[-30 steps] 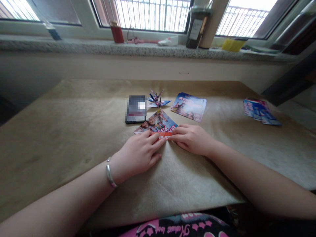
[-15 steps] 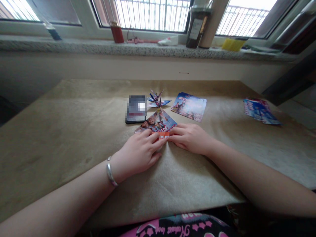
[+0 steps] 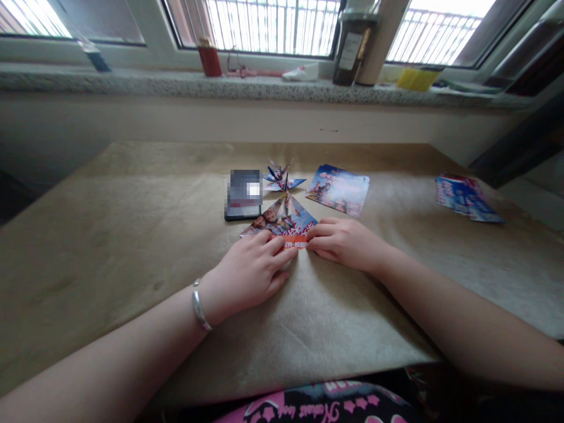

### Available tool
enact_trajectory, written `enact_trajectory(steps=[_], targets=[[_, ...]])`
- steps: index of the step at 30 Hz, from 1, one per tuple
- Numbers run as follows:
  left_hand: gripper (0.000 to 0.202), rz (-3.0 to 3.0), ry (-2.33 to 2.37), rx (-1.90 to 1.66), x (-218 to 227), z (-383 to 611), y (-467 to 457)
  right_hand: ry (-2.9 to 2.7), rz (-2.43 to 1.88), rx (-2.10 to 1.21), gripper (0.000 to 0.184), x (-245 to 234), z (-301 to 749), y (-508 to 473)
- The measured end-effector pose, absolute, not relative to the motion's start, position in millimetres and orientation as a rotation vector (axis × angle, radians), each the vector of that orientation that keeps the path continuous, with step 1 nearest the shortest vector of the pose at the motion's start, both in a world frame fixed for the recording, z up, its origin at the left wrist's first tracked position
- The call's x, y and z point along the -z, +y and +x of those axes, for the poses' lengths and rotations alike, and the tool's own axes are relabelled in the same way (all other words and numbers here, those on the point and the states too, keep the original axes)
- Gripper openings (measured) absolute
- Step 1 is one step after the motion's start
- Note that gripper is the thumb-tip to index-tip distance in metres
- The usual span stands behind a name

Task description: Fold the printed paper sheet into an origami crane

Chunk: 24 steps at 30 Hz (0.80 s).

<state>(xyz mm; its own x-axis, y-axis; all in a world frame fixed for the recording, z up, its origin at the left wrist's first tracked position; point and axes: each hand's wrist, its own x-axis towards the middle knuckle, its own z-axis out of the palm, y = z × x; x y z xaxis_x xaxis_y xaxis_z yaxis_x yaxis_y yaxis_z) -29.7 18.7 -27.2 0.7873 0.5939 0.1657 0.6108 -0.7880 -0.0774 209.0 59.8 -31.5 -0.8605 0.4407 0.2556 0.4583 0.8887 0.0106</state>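
A printed sheet of paper (image 3: pixel 288 218), folded into a triangle, lies flat on the table with its point facing away from me. Across its near edge runs an orange strip with white lettering. My left hand (image 3: pixel 253 264) rests on the left part of that edge, fingers stretched out and pressing down. At the right part of the edge, the fingertips of my right hand (image 3: pixel 346 242) touch the paper, its fingers extended too. Just beyond the triangle's tip stands a folded paper figure (image 3: pixel 282 179) with pointed petals or wings.
Left of the figure lies a phone (image 3: pixel 243 197) with a blurred screen. A stack of printed square sheets (image 3: pixel 339 189) is to the right, and more printed papers (image 3: pixel 467 198) lie far right on the table (image 3: pixel 132 247). Behind, a stone windowsill (image 3: pixel 264 88) holds jars and small items.
My right hand has slid slightly to the right along the folded edge, uncovering more of the orange strip. The left hand stays nearly in place.
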Motion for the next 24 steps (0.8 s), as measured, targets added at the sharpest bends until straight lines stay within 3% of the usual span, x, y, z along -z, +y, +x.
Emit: enact_trajectory(steps=[24], targets=[[0.036, -2.837, -0.974, 0.187, 27.0, -29.5, 17.9, -2.797, -0.713, 0.097, 0.023, 28.3, 224.9, 64.6]])
